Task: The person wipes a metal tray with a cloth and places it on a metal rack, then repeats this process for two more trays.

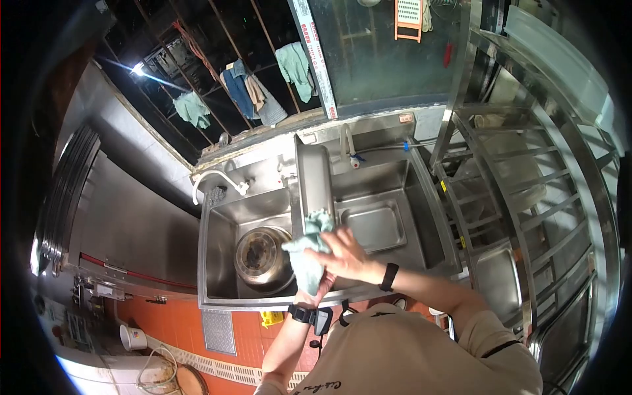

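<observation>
A light green cloth [307, 262] is bunched over the middle of the double sink. My left hand [321, 287] holds it from below, its fingers mostly covered by the fabric. From the right, my right hand [345, 255] grips the same cloth, fingers bent over it. Just beyond the cloth, a long steel pan [317, 181] rests on the divider between the basins. A round metal pot [262, 253], its stained bottom facing up, sits in the left basin, left of my hands. The right basin holds a shallow rectangular steel tray [372, 224].
A white faucet [220, 176] reaches over the left basin, and another faucet [349, 141] stands behind the right one. Steel shelving [520, 204] rises at the right. Cloths [294, 69] hang on the window bars. A white bucket [133, 338] lies on the floor at left.
</observation>
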Available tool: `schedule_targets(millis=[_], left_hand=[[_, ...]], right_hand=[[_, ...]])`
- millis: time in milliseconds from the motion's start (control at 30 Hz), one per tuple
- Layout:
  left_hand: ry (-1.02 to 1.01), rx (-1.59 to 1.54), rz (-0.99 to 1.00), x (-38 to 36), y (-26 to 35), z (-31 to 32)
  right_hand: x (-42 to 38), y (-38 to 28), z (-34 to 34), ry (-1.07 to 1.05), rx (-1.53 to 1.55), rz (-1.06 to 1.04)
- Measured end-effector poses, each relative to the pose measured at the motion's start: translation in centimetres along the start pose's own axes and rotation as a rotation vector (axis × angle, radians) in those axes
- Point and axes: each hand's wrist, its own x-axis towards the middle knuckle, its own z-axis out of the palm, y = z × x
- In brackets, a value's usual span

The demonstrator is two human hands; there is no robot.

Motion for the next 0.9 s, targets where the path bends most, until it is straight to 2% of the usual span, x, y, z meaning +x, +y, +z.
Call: schedule_targets(millis=[67,133,200,267,333,400,433,467,533,567,600,633,667,733,767,800,867,900], left_hand=[[0.192,0.207,0.045,-1.4,-2.1,3.4],[0.091,0.201,-0.066,-2.3,-2.3,4.3],[0.083,0.371,-0.048,-3.3,-2.2,4.2],[0.080,0.359,-0.101,-4.1,-1.7,3.5],[0.077,0.343,-0.154,-4.7,-1.4,2.5],[0.051,0.281,-0.265,-5.0,-1.2,0.8],[-0.065,0.201,-0.354,-4.7,-0.8,-0.9],[-0.062,0.200,-0.353,-4.9,-1.1,-0.5],[0.066,0.467,-0.308,-5.5,-2.0,1.1],[-0.188,0.714,-0.271,-6.0,-2.0,1.2],[-0.188,0.709,-0.270,-6.1,-0.8,0.8],[-0.165,1.187,-0.139,-6.3,1.4,0.3],[-0.131,1.664,0.009,-6.4,3.0,0.2],[0.043,1.484,0.079,-7.2,3.5,4.3],[-0.029,1.389,0.102,-7.4,3.7,4.9],[-0.056,1.435,0.202,-7.7,3.2,5.4],[-0.120,1.640,0.606,-7.3,0.9,6.1],[0.055,1.583,0.714,-7.2,0.2,6.6]], right_hand=[[3.8,1.8,-1.8,-0.025,0.002,0.129],[7.2,4.6,-3.2,0.083,0.001,0.152],[10.5,6.8,-5.4,0.152,0.145,0.188],[13.0,9.3,-7.3,0.085,0.436,0.136],[13.8,10.8,-7.8,-0.080,0.731,0.124],[14.1,10.7,-7.9,-0.271,0.952,0.207],[14.0,10.0,-7.9,-0.316,0.949,0.253],[14.3,9.0,-8.6,-0.300,0.894,0.250],[14.5,8.4,-9.0,-0.383,0.903,0.206],[14.4,8.1,-9.2,-0.383,0.905,0.212],[14.3,7.7,-9.5,-0.357,0.877,0.144],[14.2,7.3,-9.7,-0.330,0.848,0.073],[13.9,6.6,-9.8,-0.264,0.837,0.098],[12.9,6.4,-8.9,-0.264,0.710,0.023],[12.3,5.8,-8.8,-0.230,0.620,0.007],[12.4,5.6,-8.4,-0.264,0.688,0.026],[12.8,4.7,-8.2,-0.165,0.584,-0.017],[12.9,4.1,-8.3,-0.149,0.604,0.014]])
